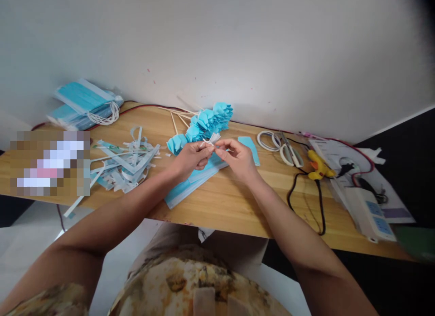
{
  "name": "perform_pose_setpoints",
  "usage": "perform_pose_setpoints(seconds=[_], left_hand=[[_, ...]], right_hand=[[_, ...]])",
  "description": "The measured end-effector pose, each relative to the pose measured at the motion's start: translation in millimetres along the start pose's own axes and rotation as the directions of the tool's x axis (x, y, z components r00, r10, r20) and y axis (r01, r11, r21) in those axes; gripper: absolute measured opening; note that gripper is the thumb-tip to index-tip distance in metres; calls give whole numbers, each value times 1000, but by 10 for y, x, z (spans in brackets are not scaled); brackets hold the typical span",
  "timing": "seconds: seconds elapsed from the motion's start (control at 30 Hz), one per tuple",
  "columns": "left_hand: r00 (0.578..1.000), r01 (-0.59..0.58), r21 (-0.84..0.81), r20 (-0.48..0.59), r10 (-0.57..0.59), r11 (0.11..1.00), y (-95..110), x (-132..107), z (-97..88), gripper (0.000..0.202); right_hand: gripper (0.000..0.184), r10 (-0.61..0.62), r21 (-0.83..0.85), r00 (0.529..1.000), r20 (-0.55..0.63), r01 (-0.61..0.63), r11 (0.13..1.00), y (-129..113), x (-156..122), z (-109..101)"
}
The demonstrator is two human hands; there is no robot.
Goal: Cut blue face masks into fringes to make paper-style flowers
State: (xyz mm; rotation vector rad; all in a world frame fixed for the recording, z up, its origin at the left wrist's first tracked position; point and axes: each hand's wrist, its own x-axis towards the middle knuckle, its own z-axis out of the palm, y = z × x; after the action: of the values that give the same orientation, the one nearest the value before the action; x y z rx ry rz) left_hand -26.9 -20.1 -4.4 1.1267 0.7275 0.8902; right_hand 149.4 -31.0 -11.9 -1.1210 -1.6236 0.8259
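A small bundle of thin white strips (pixel 214 138) is pinched between the fingertips of both hands, above the middle of the table. My left hand (pixel 194 158) is closed on its left side, fingers curled. My right hand (pixel 238 156) grips the other side with thumb and fingers; what lies between those fingertips is partly hidden. Under the hands are flat blue-and-white face mask pieces (pixel 185 189), and a blue piece (pixel 249 149) shows beyond the right hand. Just behind lie blue fabric flowers (pixel 209 121) on thin wooden sticks (pixel 174 122).
Left of my hands is a heap of cut white strips (pixel 131 166). Packed face masks (pixel 83 101) lie at the back left. Rightward are a white tape roll (pixel 258 139), scissors (pixel 288 153), a yellow glue gun (pixel 317 165) with its black cord, and a power strip (pixel 372 216).
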Motion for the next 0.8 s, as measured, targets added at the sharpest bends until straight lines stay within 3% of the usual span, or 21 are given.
perform_pose_setpoints(seconds=[0.13, 0.23, 0.33, 0.43, 0.53, 0.8], left_hand=[[997, -11, 309, -71, 35, 951, -40, 3, 51, 23], [995, -61, 434, -41, 87, 899, -83, 37, 49, 20], [999, -36, 345, -12, 42, 938, -119, 71, -6, 19], [999, -1, 91, 49, -4, 996, -125, 77, -65, 26], [992, 37, -107, 127, -24, 994, -109, 69, -90, 29], [991, 77, -184, 124, -55, 980, -59, 50, -58, 13]], right_hand=[[9, -137, -185, 990, -17, 131, 974, -51, -30, 22], [10, -212, -288, 976, -51, 189, 939, -49, -44, 19], [10, -203, -272, 973, -112, 166, 948, 5, -46, 16], [10, -167, -203, 969, -181, 129, 971, 65, -60, 16], [12, -176, -160, 963, -203, 145, 977, 90, -90, 15], [13, -135, -105, 965, -226, 113, 988, 76, -100, 41]])
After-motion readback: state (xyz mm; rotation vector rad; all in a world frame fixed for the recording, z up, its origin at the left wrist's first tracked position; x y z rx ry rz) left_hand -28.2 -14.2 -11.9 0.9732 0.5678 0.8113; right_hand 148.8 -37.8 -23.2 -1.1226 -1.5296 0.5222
